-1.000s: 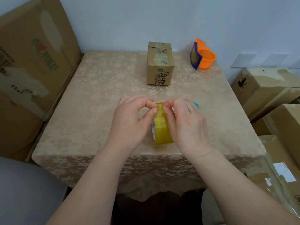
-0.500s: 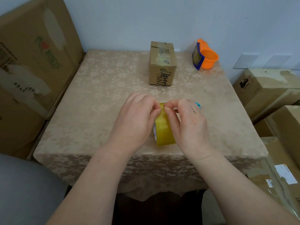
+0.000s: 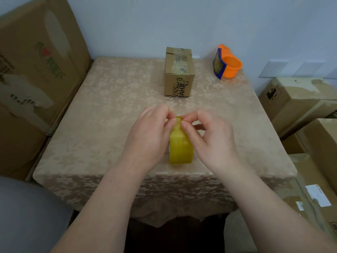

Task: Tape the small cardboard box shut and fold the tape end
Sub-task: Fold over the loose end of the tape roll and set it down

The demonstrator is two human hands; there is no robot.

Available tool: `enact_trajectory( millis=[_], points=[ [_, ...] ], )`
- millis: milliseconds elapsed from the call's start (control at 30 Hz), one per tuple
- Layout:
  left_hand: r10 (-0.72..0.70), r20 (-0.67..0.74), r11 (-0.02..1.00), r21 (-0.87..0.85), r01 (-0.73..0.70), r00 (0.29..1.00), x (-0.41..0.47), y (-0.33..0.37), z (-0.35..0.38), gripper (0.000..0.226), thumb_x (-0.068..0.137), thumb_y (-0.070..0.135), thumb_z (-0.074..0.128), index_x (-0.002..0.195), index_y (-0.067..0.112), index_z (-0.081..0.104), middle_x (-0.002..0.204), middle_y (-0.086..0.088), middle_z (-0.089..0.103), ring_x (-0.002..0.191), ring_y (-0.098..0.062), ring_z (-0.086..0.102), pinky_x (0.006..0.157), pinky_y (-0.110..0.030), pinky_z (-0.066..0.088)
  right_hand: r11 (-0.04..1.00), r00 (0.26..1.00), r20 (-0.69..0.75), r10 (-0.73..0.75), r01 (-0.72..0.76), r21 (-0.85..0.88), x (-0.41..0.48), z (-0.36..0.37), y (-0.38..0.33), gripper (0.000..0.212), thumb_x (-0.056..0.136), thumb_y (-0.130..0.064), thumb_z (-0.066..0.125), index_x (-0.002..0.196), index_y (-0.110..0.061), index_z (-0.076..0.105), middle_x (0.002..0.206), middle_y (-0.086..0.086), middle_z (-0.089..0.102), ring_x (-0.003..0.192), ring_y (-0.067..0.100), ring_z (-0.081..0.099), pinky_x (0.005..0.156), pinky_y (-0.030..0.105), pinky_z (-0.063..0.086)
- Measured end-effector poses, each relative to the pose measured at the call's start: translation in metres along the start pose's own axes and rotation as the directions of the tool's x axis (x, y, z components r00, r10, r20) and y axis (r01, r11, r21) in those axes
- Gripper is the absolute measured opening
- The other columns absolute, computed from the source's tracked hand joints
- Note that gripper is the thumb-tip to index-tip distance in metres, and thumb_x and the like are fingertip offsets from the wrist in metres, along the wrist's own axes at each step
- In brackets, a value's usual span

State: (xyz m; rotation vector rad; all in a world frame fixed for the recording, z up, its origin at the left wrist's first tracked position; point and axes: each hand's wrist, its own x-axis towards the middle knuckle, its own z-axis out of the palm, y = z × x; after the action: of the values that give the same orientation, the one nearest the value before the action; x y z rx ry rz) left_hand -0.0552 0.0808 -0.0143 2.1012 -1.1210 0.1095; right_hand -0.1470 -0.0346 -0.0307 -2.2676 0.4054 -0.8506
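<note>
A yellow tape roll (image 3: 180,147) stands on edge near the front of the table. My left hand (image 3: 151,136) grips its left side, fingertips pinched on the top of the roll. My right hand (image 3: 209,139) pinches the top of the roll from the right, thumb and forefinger on the tape surface. The small cardboard box (image 3: 179,72) sits apart at the back of the table, flaps down, with old tape strips along its top seam and black lettering on its near face.
The table (image 3: 102,114) carries a beige patterned cloth. An orange and blue tape dispenser (image 3: 227,63) sits at the back right. Large cardboard boxes (image 3: 34,73) stand against the left side, and more boxes (image 3: 300,106) are stacked on the right.
Both hands stay on the tape roll; the fingertips have shifted slightly along its top, and my right fingers have spread a little. The box and dispenser have not moved.
</note>
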Motion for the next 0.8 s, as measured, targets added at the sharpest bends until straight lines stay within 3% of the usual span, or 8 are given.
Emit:
enact_trajectory(
  millis=[100,167,267,400,500,633,733,800],
  points=[
    [-0.055,0.049,0.994,-0.096,0.059,0.997,0.0,-0.004,-0.005,0.014,0.087,0.027,0.058,0.1,0.026,0.055,0.095,0.015,0.06,0.096,-0.004,0.051,0.077,-0.009,0.033,0.999,0.999,-0.045,-0.026,0.024,-0.048,-0.004,0.003,0.0,0.015,0.089,-0.023,0.056,0.085,-0.011,0.065,0.089,0.0,0.072,0.084,0.02,0.065,0.071,0.041,0.053],
    [-0.052,0.073,0.991,-0.122,0.061,0.996,0.0,-0.006,-0.005,0.014,0.083,0.033,0.06,0.095,0.026,0.062,0.094,0.016,0.061,0.096,-0.002,0.052,0.083,-0.006,0.031,0.997,0.996,-0.071,-0.045,0.04,-0.066,-0.006,0.005,0.0,0.018,0.09,-0.024,0.054,0.084,-0.01,0.063,0.09,0.0,0.072,0.083,0.021,0.063,0.07,0.04,0.053],
    [-0.088,0.067,0.974,-0.203,0.1,0.994,0.001,-0.005,-0.005,0.008,0.079,0.031,0.059,0.081,0.026,0.064,0.094,0.011,0.068,0.095,-0.006,0.058,0.087,-0.022,0.042,0.994,0.991,-0.103,-0.08,0.071,-0.089,-0.008,0.006,0.002,0.018,0.091,-0.022,0.052,0.084,-0.009,0.062,0.089,0.0,0.071,0.081,0.021,0.062,0.069,0.039,0.051],
    [-0.041,0.029,0.995,-0.091,0.044,0.999,-0.001,0.0,0.0,0.011,0.083,0.027,0.053,0.08,0.018,0.059,0.093,0.001,0.07,0.09,-0.017,0.062,0.08,-0.036,0.045,0.99,0.985,-0.149,-0.084,0.066,-0.124,-0.009,0.011,-0.001,0.023,0.091,-0.024,0.049,0.082,-0.008,0.061,0.082,0.003,0.068,0.076,0.022,0.056,0.066,0.036,0.045],
    [-0.01,-0.007,1.0,-0.014,0.01,1.0,-0.003,0.002,0.004,0.01,0.086,0.026,0.048,0.084,0.017,0.053,0.094,-0.004,0.069,0.087,-0.022,0.06,0.073,-0.029,0.038,0.991,0.982,-0.179,-0.064,0.042,-0.124,-0.009,0.013,-0.002,0.023,0.091,-0.025,0.047,0.081,-0.008,0.06,0.077,0.005,0.065,0.073,0.023,0.054,0.064,0.036,0.042],
    [-0.019,-0.068,1.0,0.009,0.019,0.998,-0.006,0.006,0.008,0.019,0.089,0.031,0.042,0.087,0.015,0.051,0.093,-0.007,0.069,0.083,-0.026,0.061,0.066,-0.031,0.039,0.995,0.975,-0.218,-0.032,0.01,-0.103,-0.007,0.016,-0.006,0.02,0.09,-0.023,0.049,0.08,-0.009,0.059,0.074,0.002,0.063,0.072,0.022,0.053,0.061,0.031,0.04],
    [-0.015,-0.128,0.999,0.035,0.02,0.992,-0.007,0.009,0.009,0.026,0.088,0.034,0.039,0.087,0.012,0.052,0.083,-0.005,0.067,0.07,-0.02,0.054,0.062,-0.027,0.032,0.999,0.972,-0.236,0.019,-0.026,-0.03,-0.006,0.017,-0.011,0.016,0.089,-0.023,0.052,0.081,-0.012,0.06,0.074,-0.003,0.06,0.074,0.022,0.055,0.062,0.033,0.045],
    [-0.035,-0.148,0.999,0.026,0.04,0.988,-0.007,0.009,0.008,0.02,0.091,0.031,0.044,0.087,0.013,0.052,0.076,-0.001,0.06,0.066,-0.014,0.046,0.06,-0.026,0.03,0.998,0.974,-0.219,0.065,-0.057,0.04,-0.004,0.017,-0.012,0.011,0.089,-0.022,0.055,0.082,-0.016,0.061,0.074,-0.01,0.056,0.076,0.021,0.057,0.064,0.035,0.048]
  ],
)
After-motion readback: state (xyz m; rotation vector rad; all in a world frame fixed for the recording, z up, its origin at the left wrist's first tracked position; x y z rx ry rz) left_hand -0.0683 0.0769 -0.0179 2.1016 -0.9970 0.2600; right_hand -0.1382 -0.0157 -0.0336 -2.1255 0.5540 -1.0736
